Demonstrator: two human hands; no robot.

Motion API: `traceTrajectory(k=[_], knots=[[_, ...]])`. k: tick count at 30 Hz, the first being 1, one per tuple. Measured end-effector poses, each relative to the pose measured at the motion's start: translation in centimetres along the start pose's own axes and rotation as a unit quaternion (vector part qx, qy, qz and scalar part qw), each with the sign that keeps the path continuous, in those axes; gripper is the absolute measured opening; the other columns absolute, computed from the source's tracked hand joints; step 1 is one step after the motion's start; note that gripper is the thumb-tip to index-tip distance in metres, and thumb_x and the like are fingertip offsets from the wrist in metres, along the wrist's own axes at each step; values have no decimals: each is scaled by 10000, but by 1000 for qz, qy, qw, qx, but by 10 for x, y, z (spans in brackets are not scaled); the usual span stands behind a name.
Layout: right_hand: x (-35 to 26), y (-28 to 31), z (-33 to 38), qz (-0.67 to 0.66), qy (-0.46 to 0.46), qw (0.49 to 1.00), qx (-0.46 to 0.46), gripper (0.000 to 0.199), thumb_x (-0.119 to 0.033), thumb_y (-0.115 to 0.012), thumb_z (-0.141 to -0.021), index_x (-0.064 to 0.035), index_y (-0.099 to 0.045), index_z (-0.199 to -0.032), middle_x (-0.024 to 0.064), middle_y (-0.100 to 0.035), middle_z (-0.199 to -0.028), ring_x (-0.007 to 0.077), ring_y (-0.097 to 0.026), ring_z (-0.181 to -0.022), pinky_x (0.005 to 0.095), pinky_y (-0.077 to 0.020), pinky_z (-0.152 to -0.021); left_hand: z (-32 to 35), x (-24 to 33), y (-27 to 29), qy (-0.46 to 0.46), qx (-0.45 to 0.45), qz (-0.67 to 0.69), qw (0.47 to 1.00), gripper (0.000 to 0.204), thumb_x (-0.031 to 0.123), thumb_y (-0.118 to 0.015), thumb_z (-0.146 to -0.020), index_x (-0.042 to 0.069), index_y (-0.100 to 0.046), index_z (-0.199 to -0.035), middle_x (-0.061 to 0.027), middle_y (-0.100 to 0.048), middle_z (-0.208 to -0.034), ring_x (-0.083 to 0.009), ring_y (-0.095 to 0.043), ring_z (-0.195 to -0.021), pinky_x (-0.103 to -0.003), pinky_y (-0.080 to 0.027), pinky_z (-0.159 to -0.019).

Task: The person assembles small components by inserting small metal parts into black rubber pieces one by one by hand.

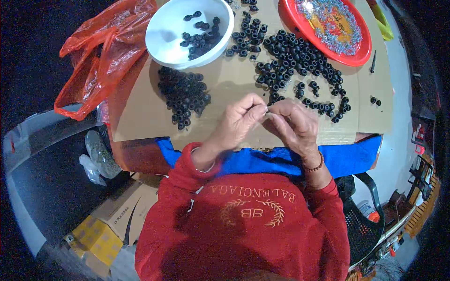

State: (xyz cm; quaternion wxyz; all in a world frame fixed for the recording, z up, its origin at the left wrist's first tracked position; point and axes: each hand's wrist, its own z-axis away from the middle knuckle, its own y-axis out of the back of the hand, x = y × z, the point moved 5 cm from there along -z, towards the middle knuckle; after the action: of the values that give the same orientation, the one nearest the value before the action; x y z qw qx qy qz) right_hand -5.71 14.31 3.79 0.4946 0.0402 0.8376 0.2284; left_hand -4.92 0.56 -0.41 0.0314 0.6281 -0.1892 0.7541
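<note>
My left hand (239,119) and my right hand (293,124) meet over the cardboard sheet (225,86), fingertips pinched together on a tiny part that is mostly hidden between them. A heap of small black rubber rings (183,96) lies just left of my left hand. A wider scatter of black rings (295,61) spreads beyond my right hand. A white bowl (164,28) with several black rings in it stands at the far left. A red tray (328,51) of small silvery metal pieces sits at the far right.
A red plastic bag (98,56) lies left of the cardboard. A blue cloth (347,154) hangs at the near edge. Clear plastic bags (96,157) and cardboard boxes (117,215) are on the floor to my left, a black plastic chair (363,220) to my right.
</note>
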Motion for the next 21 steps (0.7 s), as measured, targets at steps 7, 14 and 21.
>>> traceTrajectory(k=[7,14,21], knots=[[-4,-5,-1,41,59,997,13,107,19,-646,-734,6,-562,-800,120,-606,-743,225,-588,-632,300,-457,-561,2,5,-2,-7,53,-78,995,286,256,-426,-962,15,-514,-835,-12,-472,-658,-73,-446,-636,-232,-384,-574],[13,-7,11,-66,-83,994,7,53,15,-614,-793,23,-568,-819,93,-607,-753,153,-578,-652,255,-463,-568,3,1,-3,44,72,-81,993,291,277,-432,-960,22,-518,-849,-16,-496,-673,-76,-453,-633,-239,-389,-572],[26,-14,22,-329,-293,897,26,28,16,-565,-846,36,-570,-865,49,-602,-769,69,-553,-698,201,-463,-597,2,20,-9,-175,105,-241,949,136,167,-511,-918,35,-528,-891,-83,-552,-668,-176,-562,-597,-302,-429,-542]])
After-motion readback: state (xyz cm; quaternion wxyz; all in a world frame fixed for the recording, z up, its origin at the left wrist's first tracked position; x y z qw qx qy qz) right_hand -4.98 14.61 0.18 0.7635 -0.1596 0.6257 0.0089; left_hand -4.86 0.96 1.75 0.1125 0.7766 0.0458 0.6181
